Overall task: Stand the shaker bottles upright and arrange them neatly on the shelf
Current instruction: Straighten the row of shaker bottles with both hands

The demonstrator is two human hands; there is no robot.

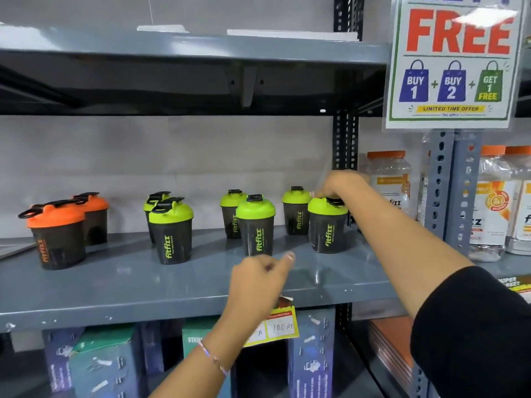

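Several dark shaker bottles stand upright in pairs on the grey shelf (143,282). Two have orange lids (56,234) at the left. The others have green lids: a pair left of centre (171,231), a pair at centre (255,225), and a pair at the right (296,211). My right hand (337,186) rests on the lid of the rightmost front bottle (327,225), fingers curled on its cap. My left hand (258,282) hovers loosely closed just in front of the centre front bottle, holding nothing.
An upper shelf (201,61) hangs overhead. A slotted upright post (344,145) stands behind the right bottles. Clear jars with orange lids (388,182) fill the neighbouring bay. A promotion sign (454,61) hangs top right. Boxes (100,360) sit below, with a price tag (275,326) on the shelf edge.
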